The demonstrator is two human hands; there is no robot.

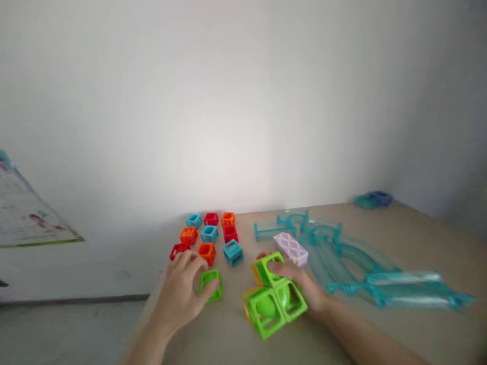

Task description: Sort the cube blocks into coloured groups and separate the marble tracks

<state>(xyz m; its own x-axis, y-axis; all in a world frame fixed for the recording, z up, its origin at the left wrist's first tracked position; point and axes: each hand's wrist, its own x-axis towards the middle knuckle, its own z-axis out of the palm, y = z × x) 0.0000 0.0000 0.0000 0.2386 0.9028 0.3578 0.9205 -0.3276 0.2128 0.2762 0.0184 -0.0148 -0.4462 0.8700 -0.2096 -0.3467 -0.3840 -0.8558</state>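
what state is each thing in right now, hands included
Joined green and yellow cubes: stuck together, tilted
Right hand: gripping the joined green and yellow cubes
Single green cube: unattached
Left hand: at the single green cube, grip unclear
Red, orange and blue cubes: set in three rows
Lilac block: lying flat
Teal track pieces: linked together
Far corner pieces: too blurred to tell

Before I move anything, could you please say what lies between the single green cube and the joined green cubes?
In the head view, only tabletop shows between the single green cube and the joined green cubes in the right hand.
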